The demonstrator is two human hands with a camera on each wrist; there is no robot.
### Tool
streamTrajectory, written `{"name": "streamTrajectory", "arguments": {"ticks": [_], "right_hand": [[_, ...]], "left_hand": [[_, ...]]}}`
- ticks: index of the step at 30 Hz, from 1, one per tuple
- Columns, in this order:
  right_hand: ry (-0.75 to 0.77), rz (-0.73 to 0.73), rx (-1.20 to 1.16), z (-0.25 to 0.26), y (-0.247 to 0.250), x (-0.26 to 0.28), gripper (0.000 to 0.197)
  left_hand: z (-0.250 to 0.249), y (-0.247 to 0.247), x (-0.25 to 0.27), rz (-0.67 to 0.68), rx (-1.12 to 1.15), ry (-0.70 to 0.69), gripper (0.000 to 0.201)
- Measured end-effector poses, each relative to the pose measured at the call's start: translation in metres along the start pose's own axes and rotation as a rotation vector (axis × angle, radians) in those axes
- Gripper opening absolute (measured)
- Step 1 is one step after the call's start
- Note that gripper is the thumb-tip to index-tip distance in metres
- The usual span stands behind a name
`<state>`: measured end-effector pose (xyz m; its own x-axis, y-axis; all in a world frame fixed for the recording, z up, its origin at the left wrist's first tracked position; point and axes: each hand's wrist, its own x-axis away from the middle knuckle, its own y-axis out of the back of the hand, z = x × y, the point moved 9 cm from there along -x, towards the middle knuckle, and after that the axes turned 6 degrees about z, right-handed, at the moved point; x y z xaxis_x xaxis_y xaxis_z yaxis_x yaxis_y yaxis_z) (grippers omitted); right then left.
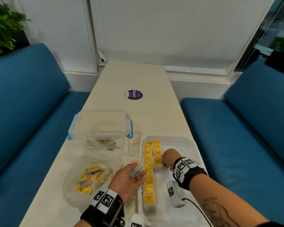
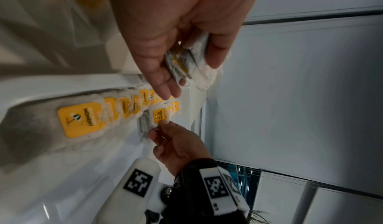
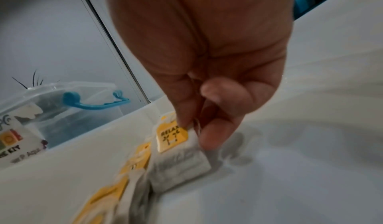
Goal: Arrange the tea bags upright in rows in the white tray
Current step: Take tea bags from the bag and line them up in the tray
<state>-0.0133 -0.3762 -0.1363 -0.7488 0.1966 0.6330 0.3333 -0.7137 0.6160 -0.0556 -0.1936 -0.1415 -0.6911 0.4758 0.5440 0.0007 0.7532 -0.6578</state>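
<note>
The white tray point(image 1: 179, 140) lies at the table's right front. A long row of yellow-tagged tea bags point(image 1: 148, 171) stands along its left side, and a shorter second row point(image 1: 156, 147) stands at the far end. My right hand point(image 1: 168, 158) pinches a tea bag tagged RELAX point(image 1: 157, 162) point(image 3: 172, 136) point(image 2: 159, 115) at the near end of the short row. Just left of the tray, my left hand point(image 1: 131, 176) is palm up and holds a small bunch of tea bags point(image 1: 137, 169) point(image 2: 186, 60) between thumb and fingers.
A clear plastic bag point(image 1: 90, 177) with several loose tea bags lies left of my left hand. Behind it stands a clear lidded box with blue clips point(image 1: 100, 125). A purple sticker point(image 1: 135, 94) is farther up the table. Blue benches point(image 1: 252, 128) flank both sides.
</note>
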Motion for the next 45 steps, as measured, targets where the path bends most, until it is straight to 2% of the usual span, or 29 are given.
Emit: {"name": "streamTrajectory", "arguments": {"ticks": [8, 12, 15, 17, 19, 22, 24, 26, 31, 36, 41, 45], "right_hand": [[-0.042, -0.042, -0.065, -0.01, 0.002, -0.01, 0.029], [-0.046, -0.054, -0.041, -0.013, -0.001, -0.015, 0.026], [-0.047, -0.141, 0.09, -0.008, 0.004, -0.01, 0.012], [0.031, -0.257, 0.026, -0.001, 0.016, -0.001, 0.021], [0.215, -0.286, -0.134, 0.018, 0.026, 0.018, 0.014], [0.436, -0.071, -0.28, 0.053, 0.019, 0.055, 0.012], [0.506, 0.089, -0.355, 0.068, 0.009, 0.076, 0.007], [0.545, 0.154, -0.347, 0.074, 0.003, 0.088, 0.011], [0.638, 0.024, -0.184, 0.083, 0.007, 0.099, 0.028], [0.667, 0.128, -0.08, 0.085, -0.001, 0.109, 0.05], [0.637, 0.165, 0.107, 0.082, -0.014, 0.11, 0.052], [0.647, 0.15, 0.069, 0.08, -0.014, 0.11, 0.033]], "left_hand": [[0.004, 0.002, 0.002, -0.008, -0.024, 0.015, 0.028], [0.009, 0.001, 0.002, -0.01, -0.053, 0.041, 0.036], [0.012, -0.001, 0.003, 0.007, -0.082, 0.066, 0.043], [0.011, -0.004, 0.004, 0.025, -0.102, 0.069, 0.046], [0.009, -0.006, 0.005, 0.028, -0.131, 0.063, 0.047], [0.006, -0.01, 0.005, 0.027, -0.153, 0.058, 0.047], [0.005, -0.014, 0.006, 0.03, -0.15, 0.052, 0.048], [0.005, -0.017, 0.007, 0.031, -0.16, 0.048, 0.049], [0.007, -0.023, 0.011, 0.05, -0.21, 0.05, 0.046], [0.012, -0.026, 0.018, 0.074, -0.289, 0.067, 0.047], [0.011, -0.025, 0.024, 0.069, -0.296, 0.074, 0.047], [0.013, -0.022, 0.026, 0.064, -0.279, 0.104, 0.055]]}}
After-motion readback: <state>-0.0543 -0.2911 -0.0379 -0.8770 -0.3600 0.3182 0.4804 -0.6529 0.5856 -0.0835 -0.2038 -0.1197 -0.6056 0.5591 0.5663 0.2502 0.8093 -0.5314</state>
